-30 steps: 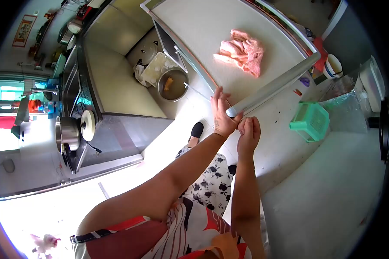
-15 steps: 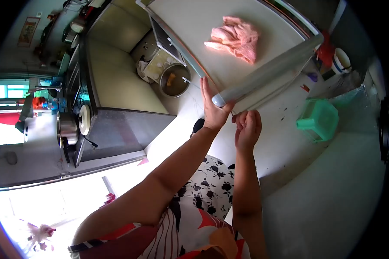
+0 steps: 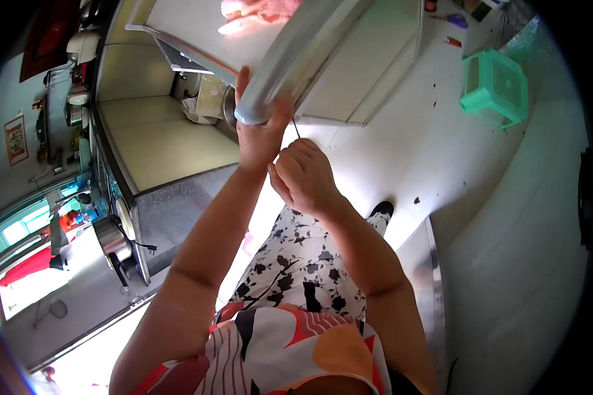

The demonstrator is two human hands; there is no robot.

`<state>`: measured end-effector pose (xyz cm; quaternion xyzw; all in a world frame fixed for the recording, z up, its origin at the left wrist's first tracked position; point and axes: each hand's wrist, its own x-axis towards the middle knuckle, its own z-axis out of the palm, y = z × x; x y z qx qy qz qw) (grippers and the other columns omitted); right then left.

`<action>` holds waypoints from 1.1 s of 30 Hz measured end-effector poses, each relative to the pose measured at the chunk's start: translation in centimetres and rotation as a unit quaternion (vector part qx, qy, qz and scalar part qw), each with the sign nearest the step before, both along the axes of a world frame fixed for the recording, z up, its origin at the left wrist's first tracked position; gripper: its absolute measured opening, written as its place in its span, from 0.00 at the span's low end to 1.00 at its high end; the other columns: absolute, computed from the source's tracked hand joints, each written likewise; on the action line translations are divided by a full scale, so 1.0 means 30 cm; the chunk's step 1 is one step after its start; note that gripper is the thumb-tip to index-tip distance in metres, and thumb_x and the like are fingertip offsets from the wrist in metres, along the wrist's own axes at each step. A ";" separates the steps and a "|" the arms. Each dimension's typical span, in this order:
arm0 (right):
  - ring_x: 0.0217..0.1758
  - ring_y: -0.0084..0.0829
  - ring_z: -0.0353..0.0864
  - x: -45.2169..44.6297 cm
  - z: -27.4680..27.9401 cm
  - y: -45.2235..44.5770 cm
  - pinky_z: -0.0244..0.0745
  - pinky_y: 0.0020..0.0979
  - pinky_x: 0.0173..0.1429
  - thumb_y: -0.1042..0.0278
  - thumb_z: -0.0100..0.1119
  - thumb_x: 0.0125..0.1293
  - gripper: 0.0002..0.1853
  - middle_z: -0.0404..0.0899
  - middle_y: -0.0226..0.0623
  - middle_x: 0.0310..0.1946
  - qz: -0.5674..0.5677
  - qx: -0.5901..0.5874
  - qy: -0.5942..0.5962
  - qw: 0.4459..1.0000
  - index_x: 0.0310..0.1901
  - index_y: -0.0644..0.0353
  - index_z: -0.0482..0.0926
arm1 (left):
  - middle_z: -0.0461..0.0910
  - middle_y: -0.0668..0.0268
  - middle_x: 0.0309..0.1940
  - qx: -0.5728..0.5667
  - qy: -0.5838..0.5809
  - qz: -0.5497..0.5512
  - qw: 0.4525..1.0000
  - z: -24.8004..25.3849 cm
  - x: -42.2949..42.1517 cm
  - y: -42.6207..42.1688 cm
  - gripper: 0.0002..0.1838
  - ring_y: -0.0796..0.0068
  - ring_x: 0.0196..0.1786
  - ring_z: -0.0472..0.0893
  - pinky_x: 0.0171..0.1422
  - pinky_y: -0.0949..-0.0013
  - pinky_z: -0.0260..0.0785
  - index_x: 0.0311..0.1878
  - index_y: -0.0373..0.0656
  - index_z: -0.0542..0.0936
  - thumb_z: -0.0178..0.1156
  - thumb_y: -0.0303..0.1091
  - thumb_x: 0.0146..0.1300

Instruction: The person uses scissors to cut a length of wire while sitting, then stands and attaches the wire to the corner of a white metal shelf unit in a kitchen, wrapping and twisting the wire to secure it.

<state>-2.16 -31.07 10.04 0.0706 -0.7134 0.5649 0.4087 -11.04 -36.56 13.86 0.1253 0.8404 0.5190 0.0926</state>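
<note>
The rounded grey end of a long rail (image 3: 263,85) rests against my left hand (image 3: 262,135), whose fingers reach up behind it while the thumb lies at its right side. The rail edges a light panel (image 3: 197,26) that carries a crumpled pink cloth (image 3: 260,12), cut off by the top of the view. Just below and right of the rail end, my right hand (image 3: 303,174) is closed around a thin dark cord or rod (image 3: 296,128) that runs up toward the rail's underside.
A green plastic basket (image 3: 497,89) stands on the floor at the upper right, with purple scissors (image 3: 457,20) beyond it. On the left, a dark-edged counter (image 3: 178,197) holds a steel pot (image 3: 112,238). An open cabinet space (image 3: 158,125) lies below the counter.
The view has turned, and the rail now points more steeply upward. A pale side panel shows under it. The pink cloth has shifted to the top edge, and my right hand has its back toward me.
</note>
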 end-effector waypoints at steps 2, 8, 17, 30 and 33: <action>0.22 0.37 0.67 -0.020 -0.004 -0.026 0.64 0.35 0.30 0.80 0.59 0.45 0.13 0.66 0.35 0.19 -0.026 0.016 0.012 0.999 0.21 0.58 0.62 | 0.70 0.57 0.49 -0.116 0.005 -0.062 0.991 -0.020 -0.045 -0.043 0.42 0.71 0.56 0.65 0.60 0.66 0.58 0.65 0.37 0.54 0.65 0.36 0.49; 0.32 0.34 0.73 -0.087 -0.017 -0.149 0.67 0.34 0.39 0.75 0.60 0.43 0.08 0.73 0.36 0.27 -0.137 0.133 -0.027 0.981 0.26 0.60 0.70 | 0.58 0.46 0.60 -0.155 -0.131 -0.260 0.944 0.096 -0.130 -0.086 0.54 0.56 0.68 0.51 0.72 0.63 0.39 0.69 0.49 0.48 0.72 0.44 0.42; 0.23 0.31 0.67 -0.175 0.012 -0.229 0.60 0.33 0.33 0.76 0.56 0.50 0.06 0.66 0.31 0.19 -0.248 0.236 -0.204 0.917 0.26 0.57 0.67 | 0.56 0.63 0.66 0.033 -0.212 -0.306 0.927 0.159 -0.276 -0.247 0.42 0.66 0.66 0.60 0.65 0.65 0.58 0.67 0.44 0.54 0.64 0.26 0.50; 0.28 0.36 0.75 -0.353 0.250 -0.289 0.67 0.37 0.48 0.71 0.53 0.49 0.03 0.75 0.35 0.22 -0.139 0.499 -0.456 0.724 0.26 0.58 0.73 | 0.76 0.68 0.40 0.412 -0.582 -0.031 0.701 -0.084 -0.171 -0.369 0.11 0.79 0.40 0.75 0.44 0.77 0.68 0.44 0.40 0.75 0.52 0.19 0.57; 0.26 0.35 0.77 -0.455 0.368 -0.229 0.65 0.39 0.46 0.68 0.54 0.49 0.03 0.77 0.34 0.19 0.009 0.541 -0.552 0.635 0.23 0.54 0.74 | 0.75 0.71 0.39 0.440 -0.559 -0.042 0.701 -0.020 -0.135 -0.357 0.14 0.81 0.41 0.75 0.44 0.76 0.68 0.44 0.43 0.73 0.59 0.21 0.54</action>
